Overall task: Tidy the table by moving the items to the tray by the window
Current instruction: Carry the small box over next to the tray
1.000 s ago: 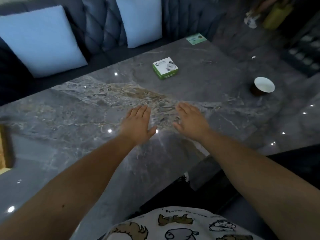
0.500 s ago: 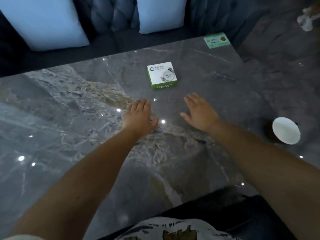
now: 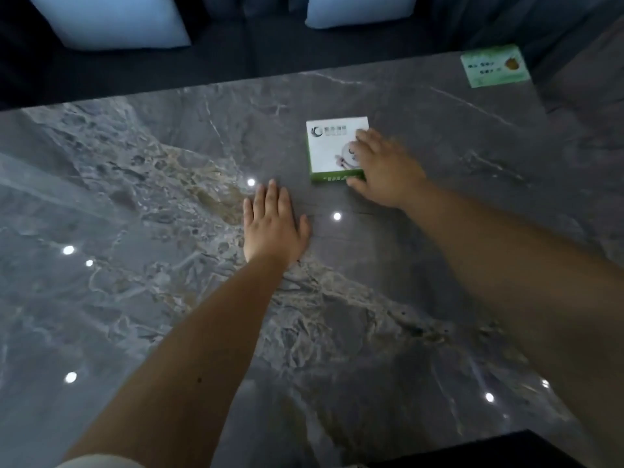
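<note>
A small white box with green sides (image 3: pixel 329 148) lies flat on the grey marble table (image 3: pixel 169 231), past its middle. My right hand (image 3: pixel 381 168) rests over the box's right half, fingers spread across the top and thumb at its near edge; the box still sits on the table. My left hand (image 3: pixel 273 228) lies flat and open on the marble, a little nearer and to the left of the box, touching nothing else. No tray is in view.
A green card (image 3: pixel 494 65) lies at the table's far right corner. A dark sofa with two pale blue cushions (image 3: pixel 111 21) (image 3: pixel 358 10) runs behind the far edge. The table's near right corner ends at a dark gap (image 3: pixel 489 449).
My right hand has moved forward and left onto the box. My left hand slid slightly forward. The view has shifted closer, and the white bowl at the right is out of frame.
</note>
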Tool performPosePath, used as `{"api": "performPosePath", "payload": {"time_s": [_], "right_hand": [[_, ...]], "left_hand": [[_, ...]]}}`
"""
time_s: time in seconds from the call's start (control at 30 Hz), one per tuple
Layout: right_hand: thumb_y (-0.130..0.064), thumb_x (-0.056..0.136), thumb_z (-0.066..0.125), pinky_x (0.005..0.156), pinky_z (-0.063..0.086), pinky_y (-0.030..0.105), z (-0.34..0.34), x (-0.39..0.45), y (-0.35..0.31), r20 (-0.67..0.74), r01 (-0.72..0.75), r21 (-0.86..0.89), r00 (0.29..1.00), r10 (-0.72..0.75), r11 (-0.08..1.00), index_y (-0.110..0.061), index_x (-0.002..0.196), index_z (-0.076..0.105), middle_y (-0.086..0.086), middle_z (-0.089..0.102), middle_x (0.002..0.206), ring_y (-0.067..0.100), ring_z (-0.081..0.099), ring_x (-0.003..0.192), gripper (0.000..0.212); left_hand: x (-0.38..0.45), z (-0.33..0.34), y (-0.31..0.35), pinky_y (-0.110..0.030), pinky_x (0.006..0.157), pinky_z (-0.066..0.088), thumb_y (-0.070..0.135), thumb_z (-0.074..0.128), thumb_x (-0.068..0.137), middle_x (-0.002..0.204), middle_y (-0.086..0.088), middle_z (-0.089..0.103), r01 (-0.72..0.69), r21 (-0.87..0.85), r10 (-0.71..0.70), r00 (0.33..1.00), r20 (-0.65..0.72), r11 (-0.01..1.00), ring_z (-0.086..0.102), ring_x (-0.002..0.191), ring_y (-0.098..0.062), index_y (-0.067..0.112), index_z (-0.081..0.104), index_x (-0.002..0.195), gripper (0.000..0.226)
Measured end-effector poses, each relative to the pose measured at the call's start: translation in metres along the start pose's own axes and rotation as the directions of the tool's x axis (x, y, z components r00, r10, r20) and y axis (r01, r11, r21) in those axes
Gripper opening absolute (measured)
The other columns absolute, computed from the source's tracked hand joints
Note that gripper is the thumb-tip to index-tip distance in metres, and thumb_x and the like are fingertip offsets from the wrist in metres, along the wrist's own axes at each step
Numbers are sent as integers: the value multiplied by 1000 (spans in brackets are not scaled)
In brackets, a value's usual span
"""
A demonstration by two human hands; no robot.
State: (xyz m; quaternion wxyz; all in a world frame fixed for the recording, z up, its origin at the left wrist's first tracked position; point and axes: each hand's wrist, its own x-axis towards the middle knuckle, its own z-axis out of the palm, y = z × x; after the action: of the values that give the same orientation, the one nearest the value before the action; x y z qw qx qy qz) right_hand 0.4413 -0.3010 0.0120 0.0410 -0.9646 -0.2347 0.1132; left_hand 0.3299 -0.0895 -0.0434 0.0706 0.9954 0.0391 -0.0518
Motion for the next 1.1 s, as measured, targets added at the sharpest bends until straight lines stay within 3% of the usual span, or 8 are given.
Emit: {"api": "performPosePath", "payload": {"time_s": [0.17, 0.27, 0.33, 0.4, 0.5, 0.8, 0.97, 1.1], "right_hand": [[-45, 86, 55, 100, 34, 46, 7, -49, 6, -187, -102, -25, 978, 96, 994, -12, 125, 53, 13, 49, 137, 36, 46, 123, 51], [-52, 82, 55, 88, 37, 43, 20, -96, 2, -270, -163, -6, 950, 155, 987, -15, 117, 60, 11, 56, 119, 35, 51, 108, 51], [-55, 78, 64, 98, 35, 50, 28, -107, 6, -264, -164, 12, 951, 162, 986, -16, 118, 61, 14, 54, 124, 38, 48, 118, 56], [-57, 75, 68, 111, 22, 59, 28, -102, 14, -230, -145, 75, 960, 159, 987, -17, 122, 60, 20, 42, 143, 43, 33, 136, 62], [-62, 75, 65, 116, 11, 57, 26, -88, 23, -124, -140, 187, 978, 164, 972, -21, 129, 55, 19, 18, 158, 40, 14, 146, 69], [-69, 70, 66, 115, 20, 45, 34, -97, 19, -54, -244, 244, 963, 264, 939, -30, 141, 43, 13, 11, 160, 32, 13, 146, 84], [-67, 68, 67, 107, 36, 45, 29, -106, 8, -53, -278, 230, 953, 297, 933, -30, 135, 46, 12, 27, 148, 37, 34, 129, 79], [-63, 68, 71, 99, 44, 44, 27, -121, -3, -45, -305, 267, 944, 328, 914, -31, 130, 47, 9, 36, 136, 34, 37, 122, 74]], "left_hand": [[3, 0, 1, -47, 119, 6, 53, 27, 91, 157, -11, 23, 7, -6, -7, 1000, 1, 1000, 11, 146, -27, 10, 26, 148, 72], [1, 0, 1, -47, 119, 6, 53, 30, 90, 158, -11, 23, 10, -3, -10, 1000, 4, 1000, 9, 147, -27, 10, 27, 148, 72], [2, 1, 1, -47, 119, 6, 52, 31, 91, 157, -11, 24, 8, 0, -8, 1000, 0, 1000, 10, 146, -27, 9, 28, 147, 71], [2, 1, 1, -48, 118, 7, 52, 32, 91, 157, -11, 25, 6, -1, -6, 1000, -9, 1000, 12, 146, -28, 9, 30, 147, 71], [1, 2, -1, -47, 119, 7, 52, 33, 90, 156, -12, 26, 5, -5, -5, 1000, -18, 1000, 13, 146, -28, 9, 31, 146, 70], [2, 4, -3, -47, 119, 4, 53, 27, 92, 158, -11, 20, -6, -11, 5, 1000, -8, 1000, 9, 147, -28, 10, 24, 149, 72], [1, -4, -7, -46, 119, 1, 55, 21, 94, 161, -10, 11, -33, 2, 33, 996, 85, 999, 1, 147, -27, 12, 16, 151, 72], [-12, -24, -16, -43, 118, 3, 54, 24, 95, 161, -7, 9, -53, -52, 63, 976, 207, 997, 0, 148, -24, 15, 15, 152, 70]]}}
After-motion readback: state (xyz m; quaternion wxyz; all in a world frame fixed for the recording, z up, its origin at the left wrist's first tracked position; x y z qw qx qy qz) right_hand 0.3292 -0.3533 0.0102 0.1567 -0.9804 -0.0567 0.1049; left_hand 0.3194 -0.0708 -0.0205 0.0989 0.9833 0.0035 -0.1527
